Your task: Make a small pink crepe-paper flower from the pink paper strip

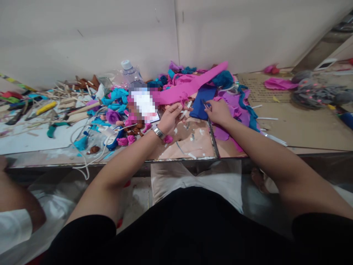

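Observation:
My left hand (170, 118), with a metal watch on the wrist, hovers over the low table, its fingers curled round the end of a long pink crepe strip (190, 86). My right hand (218, 112) is closed in a pinch on a small thin dark thing I cannot make out, just over a dark blue sheet (202, 103). Small pink paper roses (126, 140) lie to the left of my left wrist, one under the watch.
Heaps of blue, purple and pink paper (234, 106) cover the table's back. A plastic bottle (130, 73), wooden sticks (71, 97), hand tools (45, 108) and a white cable (82, 147) lie left. Brown cardboard (298, 125) lies right. Another person's arm (19, 206) is at lower left.

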Available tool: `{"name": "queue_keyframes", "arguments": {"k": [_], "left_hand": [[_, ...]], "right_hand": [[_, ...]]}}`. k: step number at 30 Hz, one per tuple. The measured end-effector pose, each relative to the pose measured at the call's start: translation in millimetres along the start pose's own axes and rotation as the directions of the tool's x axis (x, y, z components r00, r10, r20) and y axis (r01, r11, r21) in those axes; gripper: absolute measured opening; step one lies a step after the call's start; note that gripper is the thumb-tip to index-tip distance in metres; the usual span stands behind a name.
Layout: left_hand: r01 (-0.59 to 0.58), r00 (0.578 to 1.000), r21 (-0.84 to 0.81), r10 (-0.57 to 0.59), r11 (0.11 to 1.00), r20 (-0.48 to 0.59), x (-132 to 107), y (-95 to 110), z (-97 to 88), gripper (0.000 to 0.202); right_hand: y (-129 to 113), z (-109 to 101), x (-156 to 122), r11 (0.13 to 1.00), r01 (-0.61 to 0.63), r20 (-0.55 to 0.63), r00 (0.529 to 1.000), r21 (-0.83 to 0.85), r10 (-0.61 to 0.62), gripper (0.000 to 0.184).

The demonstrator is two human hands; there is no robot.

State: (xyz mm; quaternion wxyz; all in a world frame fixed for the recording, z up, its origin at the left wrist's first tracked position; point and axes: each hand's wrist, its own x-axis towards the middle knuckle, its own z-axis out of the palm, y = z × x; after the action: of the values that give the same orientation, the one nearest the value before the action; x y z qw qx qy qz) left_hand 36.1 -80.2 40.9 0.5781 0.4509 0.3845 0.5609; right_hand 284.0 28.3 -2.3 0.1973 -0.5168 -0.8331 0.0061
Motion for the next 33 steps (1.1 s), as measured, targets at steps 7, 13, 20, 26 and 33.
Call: {"name": "queue_keyframes", "arguments": {"k": [7,13,20,26,33], "left_hand": [[-0.030,1.000,0.028,0.030,0.999,0.006,4,-4,-4.6,0.032],[-0.037,0.999,0.036,0.036,0.999,0.016,6,-7,-6.0,0.034],[-0.037,0.999,0.005,0.037,0.999,0.031,5,-5,-3.8,0.036],[-0.081,0.994,0.021,0.082,0.997,-0.075,7,-5,-4.9,0.034],[-0.124,0.988,0.001,0.124,0.992,-0.090,11,-9,-9.6,0.030]], "right_hand": [[7,13,4,0.994,-0.003,-0.067,0.998,0.108,0.010,0.026],[7,13,4,0.966,0.007,-0.179,0.983,0.260,0.041,0.030],[-16,-7,-3,0.900,0.159,-0.267,0.963,0.406,-0.050,0.022],[-26,-14,-9,0.787,0.273,-0.270,0.953,0.554,-0.141,0.027],[-33,-11,-12,0.724,0.253,-0.215,0.966,0.642,-0.147,0.042]]}}
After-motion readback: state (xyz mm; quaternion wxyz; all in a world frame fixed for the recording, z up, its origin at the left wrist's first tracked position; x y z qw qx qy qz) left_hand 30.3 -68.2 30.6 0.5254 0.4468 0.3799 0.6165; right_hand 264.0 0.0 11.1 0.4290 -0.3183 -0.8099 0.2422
